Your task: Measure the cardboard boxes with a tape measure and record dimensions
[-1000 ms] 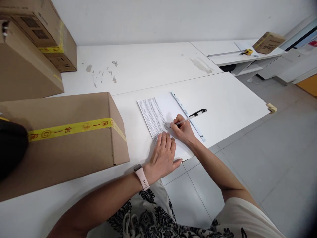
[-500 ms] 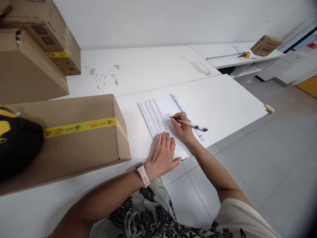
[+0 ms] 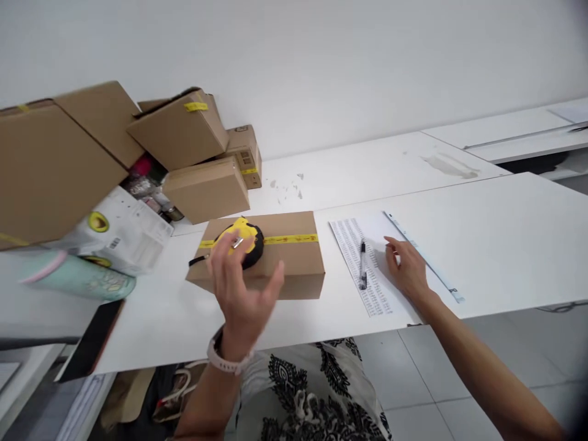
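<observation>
My left hand point(image 3: 243, 300), with a pink watch strap at the wrist, is raised with fingers spread in front of a yellow and black tape measure point(image 3: 253, 248). The tape measure rests on a closed cardboard box point(image 3: 294, 260) and is partly hidden by the fingers; I cannot tell whether they touch it. On a printed sheet point(image 3: 342, 236) covered with columns of small text lies a black and clear pen point(image 3: 362, 266). My right hand point(image 3: 407, 266) is beside the pen over the sheet, fingers loosely bent and holding nothing. A light blue ruler point(image 3: 425, 257) runs along the sheet's right side.
Several cardboard boxes point(image 3: 206, 190) are stacked at the back left against the wall. A mint-green bottle point(image 3: 87, 278), an avocado-print package point(image 3: 133, 229) and a dark phone-like slab point(image 3: 94, 340) lie at the left. The white table point(image 3: 496, 239) has a front edge close to me.
The pen has left my right hand and lies on the sheet. My left hand has lifted off the paper and moved left to the tape measure. The view has turned left.
</observation>
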`<state>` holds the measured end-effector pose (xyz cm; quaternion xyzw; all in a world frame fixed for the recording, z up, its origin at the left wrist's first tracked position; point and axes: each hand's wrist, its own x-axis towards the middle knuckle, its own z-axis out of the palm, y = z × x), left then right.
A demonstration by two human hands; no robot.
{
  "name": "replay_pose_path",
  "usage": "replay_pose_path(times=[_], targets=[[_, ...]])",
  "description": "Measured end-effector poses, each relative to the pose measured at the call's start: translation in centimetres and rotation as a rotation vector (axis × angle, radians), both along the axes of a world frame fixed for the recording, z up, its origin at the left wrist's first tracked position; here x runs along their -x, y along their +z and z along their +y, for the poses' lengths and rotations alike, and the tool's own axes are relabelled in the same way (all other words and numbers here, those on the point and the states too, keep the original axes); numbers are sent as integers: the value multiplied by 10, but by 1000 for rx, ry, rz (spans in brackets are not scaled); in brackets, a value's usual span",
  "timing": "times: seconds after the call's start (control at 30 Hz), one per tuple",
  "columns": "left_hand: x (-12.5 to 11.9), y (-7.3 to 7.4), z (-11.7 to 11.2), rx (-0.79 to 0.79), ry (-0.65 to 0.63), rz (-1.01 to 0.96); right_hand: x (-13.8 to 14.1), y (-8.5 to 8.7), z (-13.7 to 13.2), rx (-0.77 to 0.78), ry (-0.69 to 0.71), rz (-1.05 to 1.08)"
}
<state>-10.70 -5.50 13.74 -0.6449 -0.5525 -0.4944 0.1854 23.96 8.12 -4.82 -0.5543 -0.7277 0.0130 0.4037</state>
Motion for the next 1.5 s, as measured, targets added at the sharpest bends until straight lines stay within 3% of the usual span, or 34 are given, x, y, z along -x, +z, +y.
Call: replay_pose_path(times=[0.07, 0.17, 0.27, 0.33, 0.43, 0.5, 0.63, 0.73, 0.8, 0.97, 1.13, 1.27, 1.33, 1.43, 1.5], targets=[[32, 1, 14, 132, 117, -16, 9, 10, -7, -58, -99, 84], [54, -5, 30, 318, 138, -102, 38, 35, -26, -61, -138, 222], [61, -7, 30, 285, 67, -321, 79, 59, -56, 52, -42, 392], [72, -8, 21, 168, -77, -541, 106, 65, -78, 157, 57, 471], [101, -12, -2, -48, -320, -848, 135, 57, -106, 304, 171, 539], [122, -21, -17, -120, -369, -1027, 146, 46, -118, 400, 225, 581], [147, -53, -41, -6, -366, -1322, 163, 31, -125, 531, 339, 665], [146, -68, -52, 127, -452, -1408, 170, 41, -122, 521, 411, 646], [141, -62, -57, 161, -495, -1406, 169, 57, -121, 449, 383, 592], [131, -18, -67, 190, -523, -1381, 153, 105, -121, 378, 208, 624], [125, 3, -63, 240, -458, -1383, 141, 124, -110, 450, 163, 725], [113, 17, -63, 204, -407, -1271, 145, 144, -113, 170, 46, 543], [102, 26, -67, 301, -469, -1245, 155, 163, -124, 143, 197, 509], [82, 34, -74, 573, -682, -1211, 176, 188, -146, 361, 627, 501], [72, 34, -77, 755, -804, -1159, 187, 196, -156, 506, 805, 502]])
